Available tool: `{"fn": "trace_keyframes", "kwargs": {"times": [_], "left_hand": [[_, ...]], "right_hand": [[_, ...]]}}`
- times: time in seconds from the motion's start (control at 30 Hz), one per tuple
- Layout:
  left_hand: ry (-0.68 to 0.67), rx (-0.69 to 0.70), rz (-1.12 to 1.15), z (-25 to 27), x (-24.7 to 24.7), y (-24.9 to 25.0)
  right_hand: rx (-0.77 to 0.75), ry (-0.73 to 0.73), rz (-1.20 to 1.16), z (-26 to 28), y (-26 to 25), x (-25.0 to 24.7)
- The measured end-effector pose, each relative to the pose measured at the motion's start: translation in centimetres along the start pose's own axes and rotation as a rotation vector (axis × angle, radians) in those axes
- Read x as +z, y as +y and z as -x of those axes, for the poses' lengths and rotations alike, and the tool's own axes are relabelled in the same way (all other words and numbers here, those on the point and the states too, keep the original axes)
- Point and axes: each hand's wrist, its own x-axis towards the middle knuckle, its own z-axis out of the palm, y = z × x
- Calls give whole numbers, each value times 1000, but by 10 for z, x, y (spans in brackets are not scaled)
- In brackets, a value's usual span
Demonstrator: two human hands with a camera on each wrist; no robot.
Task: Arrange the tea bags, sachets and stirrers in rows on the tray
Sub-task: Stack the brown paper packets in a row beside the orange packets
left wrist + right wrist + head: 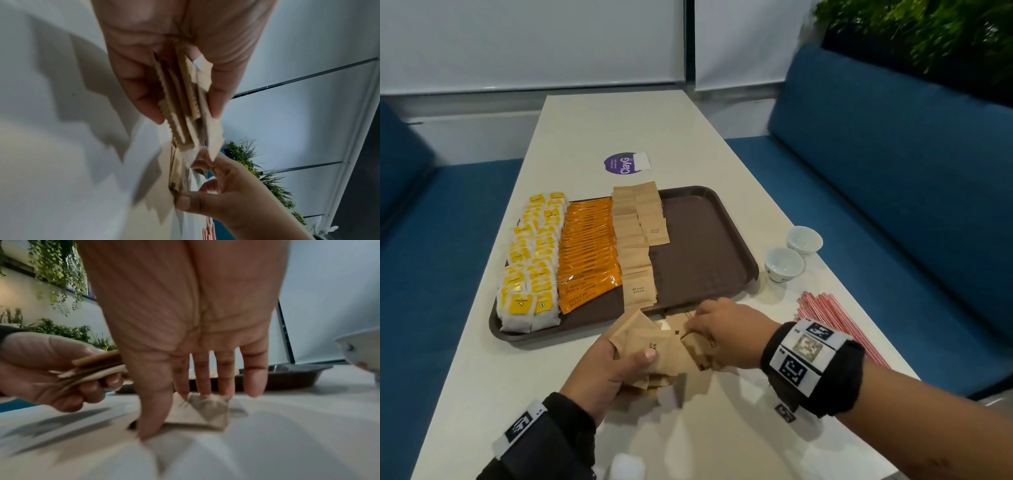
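Left hand [599, 370] clamps a fanned bundle of brown sugar sachets [650, 346] while right hand [726, 329] pinches another off the table [722, 438], and that loose fan could easily spill.

Black wristbands [812, 368] with white square-coded tags, dark left sleeve [544, 445]
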Motion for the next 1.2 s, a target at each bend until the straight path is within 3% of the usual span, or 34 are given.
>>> {"fn": "trace_keyframes", "kwargs": {"times": [0.17,0.3,0.63,0.87,1.0,1.2], "left_hand": [[70,-20,-102,-2,-9,2],[85,-4,-168,-1,-8,4],[111,16,-225,-1,-3,3],[96,30,-174,0,5,2],[127,17,-145,1,5,3],[221,84,-98,8,-2,8]], "right_hand": [[16,2,-104,5,-5,7],[8,43,-28,2,-9,4],[90,-8,29,-1,-16,9],[191,-104,-140,-1,-20,0],[176,-100,-118,-3,-20,3],[155,-24,-351,-2,-13,9]]}}
